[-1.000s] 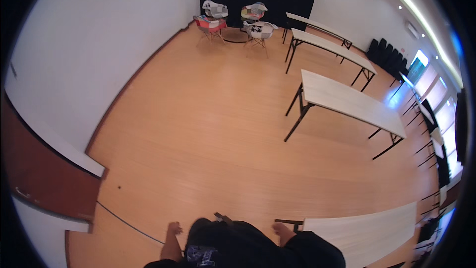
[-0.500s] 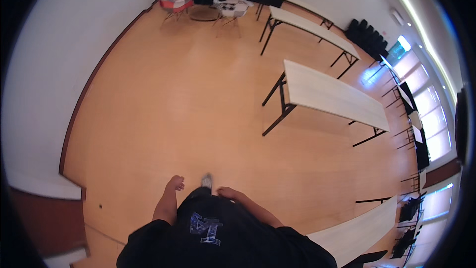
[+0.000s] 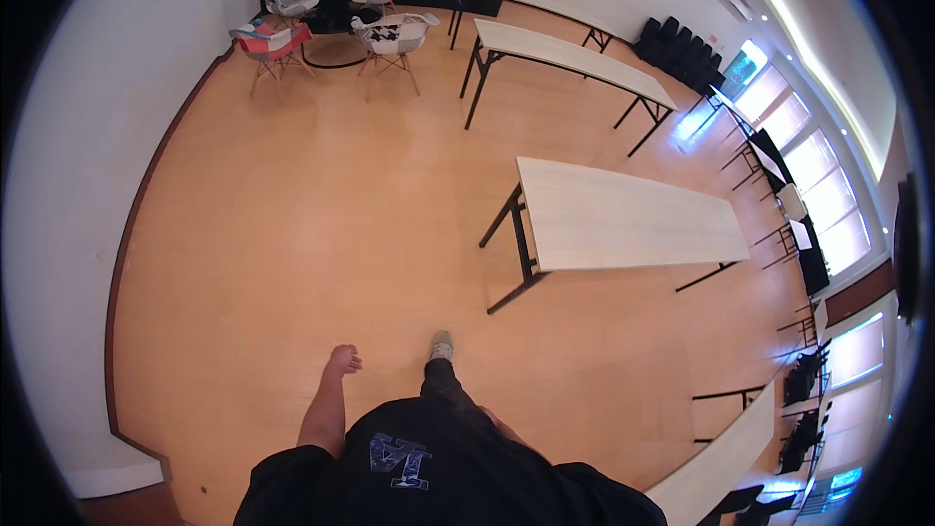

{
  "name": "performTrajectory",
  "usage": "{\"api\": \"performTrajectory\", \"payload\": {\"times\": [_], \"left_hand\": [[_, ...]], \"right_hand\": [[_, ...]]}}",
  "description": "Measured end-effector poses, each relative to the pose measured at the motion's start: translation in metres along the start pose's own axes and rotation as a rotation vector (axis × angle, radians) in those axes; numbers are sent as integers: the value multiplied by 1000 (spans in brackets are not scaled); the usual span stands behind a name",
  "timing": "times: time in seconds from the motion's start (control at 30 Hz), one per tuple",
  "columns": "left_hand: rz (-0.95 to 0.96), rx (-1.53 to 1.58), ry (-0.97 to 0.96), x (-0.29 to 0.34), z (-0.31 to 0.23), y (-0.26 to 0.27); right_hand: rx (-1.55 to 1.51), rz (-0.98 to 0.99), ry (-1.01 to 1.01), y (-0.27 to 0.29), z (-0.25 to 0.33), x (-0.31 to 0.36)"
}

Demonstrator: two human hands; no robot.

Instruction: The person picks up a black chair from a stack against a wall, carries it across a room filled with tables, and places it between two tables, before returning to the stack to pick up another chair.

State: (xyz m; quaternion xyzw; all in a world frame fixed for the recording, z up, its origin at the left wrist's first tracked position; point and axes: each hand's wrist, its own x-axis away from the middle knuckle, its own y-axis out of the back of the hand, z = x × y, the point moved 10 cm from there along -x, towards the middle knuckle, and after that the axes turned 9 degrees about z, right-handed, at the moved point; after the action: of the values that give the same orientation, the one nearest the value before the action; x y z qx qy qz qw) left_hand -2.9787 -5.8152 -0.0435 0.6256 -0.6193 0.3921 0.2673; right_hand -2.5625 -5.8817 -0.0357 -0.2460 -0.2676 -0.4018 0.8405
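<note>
My left hand hangs in front of me to the left, above the wooden floor. It holds nothing, and its fingers are loose and a little apart. On the right, part of my right arm shows beside my dark shirt; the fingers on that side are hidden. One foot in a light shoe is stretched forward on the floor. Nearest ahead on the right stands a long pale folding table with black legs, apart from both hands.
Two more long tables stand behind it. Patchwork chairs surround a low round table at the far left. Another table is at the near right. A white wall runs along the left; stacked black chairs stand far right.
I have moved forward, so the tables and patchwork chairs appear nearer and further left. My right hand has swung back behind my shirt, and my shod foot shows further forward.
</note>
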Motion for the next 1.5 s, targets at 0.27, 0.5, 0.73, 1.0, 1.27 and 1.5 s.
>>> {"api": "performTrajectory", "payload": {"times": [0.27, 0.5, 0.73, 1.0, 1.27, 1.5], "left_hand": [[-5, -187, 300, -47, -33, -49], [-138, -86, 141, -122, -167, -57], [-75, -126, 245, -186, -226, -63], [-54, -265, 390, -248, -326, -22], [-98, -160, 164, -360, -505, 31], [-64, -293, 124, -443, -617, 1]], "right_hand": [[603, -1, -598, 194, 70, -143], [766, -90, -255, 288, 209, -227], [-131, -112, -396, 335, 214, -277], [543, 14, -416, 334, 334, -299], [-62, -138, -633, 384, 410, -374], [-212, -241, -427, 426, 546, -457]]}}
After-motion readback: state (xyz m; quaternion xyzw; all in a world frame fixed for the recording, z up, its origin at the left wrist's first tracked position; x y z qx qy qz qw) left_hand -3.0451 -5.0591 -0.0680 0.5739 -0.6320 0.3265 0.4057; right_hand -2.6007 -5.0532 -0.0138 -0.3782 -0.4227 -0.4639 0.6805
